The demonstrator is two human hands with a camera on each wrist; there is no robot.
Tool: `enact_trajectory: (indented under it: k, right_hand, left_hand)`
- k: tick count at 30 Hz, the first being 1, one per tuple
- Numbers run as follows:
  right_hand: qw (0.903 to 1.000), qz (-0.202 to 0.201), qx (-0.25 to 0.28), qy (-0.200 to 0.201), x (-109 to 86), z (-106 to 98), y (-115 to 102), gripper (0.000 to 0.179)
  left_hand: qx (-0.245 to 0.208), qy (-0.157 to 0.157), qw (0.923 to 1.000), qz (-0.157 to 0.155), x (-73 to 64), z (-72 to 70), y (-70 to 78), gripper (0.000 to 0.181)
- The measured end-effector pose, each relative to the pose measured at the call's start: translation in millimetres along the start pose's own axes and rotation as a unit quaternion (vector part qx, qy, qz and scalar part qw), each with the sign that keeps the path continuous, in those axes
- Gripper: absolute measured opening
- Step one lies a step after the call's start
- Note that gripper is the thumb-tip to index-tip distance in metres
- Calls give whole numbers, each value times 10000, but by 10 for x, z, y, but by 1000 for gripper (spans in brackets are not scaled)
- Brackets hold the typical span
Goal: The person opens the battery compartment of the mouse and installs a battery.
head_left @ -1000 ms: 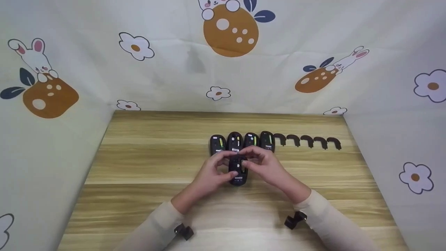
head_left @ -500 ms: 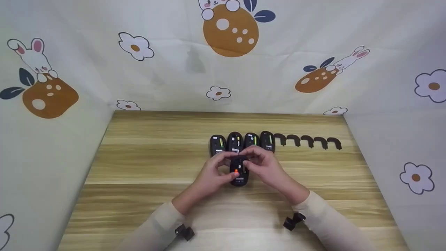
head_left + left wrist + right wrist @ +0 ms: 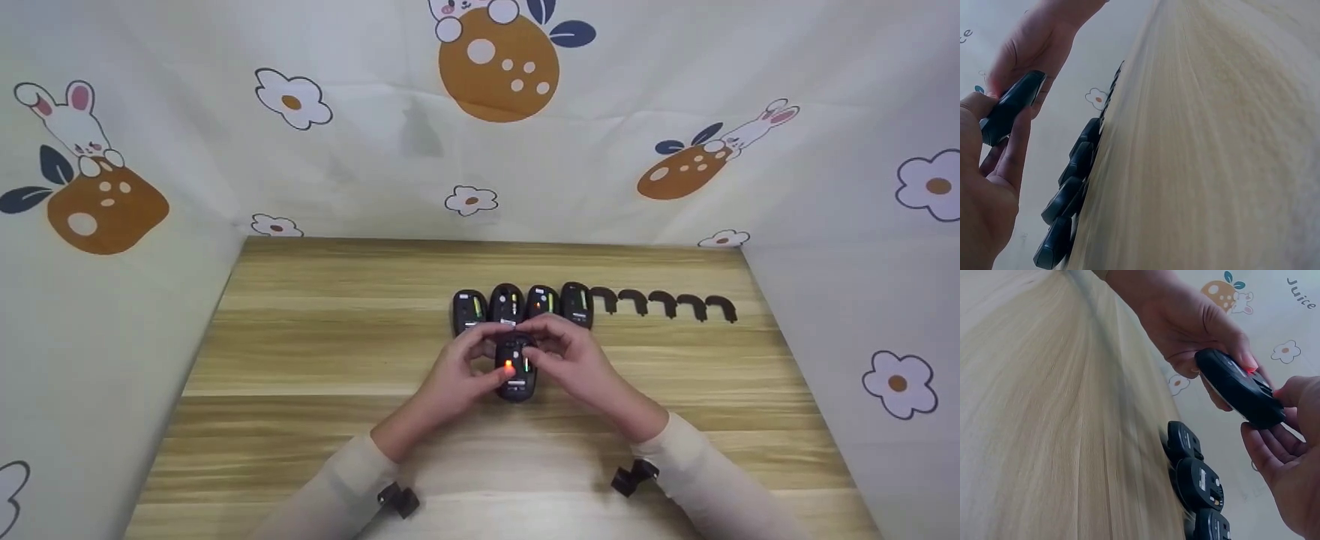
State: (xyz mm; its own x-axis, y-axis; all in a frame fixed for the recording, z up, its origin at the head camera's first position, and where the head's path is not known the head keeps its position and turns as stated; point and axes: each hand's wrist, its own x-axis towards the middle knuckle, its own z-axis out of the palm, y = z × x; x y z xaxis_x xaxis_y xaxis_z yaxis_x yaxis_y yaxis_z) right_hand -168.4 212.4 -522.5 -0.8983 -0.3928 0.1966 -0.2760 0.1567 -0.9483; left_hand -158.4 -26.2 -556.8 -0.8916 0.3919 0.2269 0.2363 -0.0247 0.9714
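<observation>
A black computer mouse [image 3: 517, 388] is held bottom side up above the table, between both hands. My left hand [image 3: 461, 367] grips its left side, thumb on the underside beside a glowing red light. From the right, my right hand [image 3: 577, 364] pinches it, with the thumb at a slot where a thin greenish strip, seemingly a battery, shows. Both wrist views show the mouse [image 3: 1013, 109] tilted and clear of the table, fingers beneath it and thumbs on top. In the right wrist view, red light falls on the left thumb [image 3: 1248, 363].
Just beyond the hands, several black mice [image 3: 576, 300] lie bottom up in a row, with yellow-green batteries in their slots. Several dark curved covers [image 3: 661, 303] continue the row rightward. Patterned cloth [image 3: 360, 165] stands behind the wooden table [image 3: 315, 322] and at its sides.
A red light has come on beside my left thumb. The mouse has shifted slightly right and toward me, and the greenish strip shows more plainly. Both hands keep their hold.
</observation>
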Motion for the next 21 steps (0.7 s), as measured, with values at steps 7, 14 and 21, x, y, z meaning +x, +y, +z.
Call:
enact_trajectory:
  k: [7, 14, 21]
  right_hand:
    - [9921, -703, -847, -594, -53, -65, 5, 69]
    - [9785, -599, -1608, -1144, -145, -83, -10, 109]
    - [9714, -660, -1967, -1151, -150, -79, 0, 113]
  left_hand:
    - [-85, 49, 9999, 76, 6, -16, 0, 58]
    - [-196, 178, 9996, -77, -7, -33, 8, 58]
    - [-120, 77, 9999, 95, -3, -39, 12, 57]
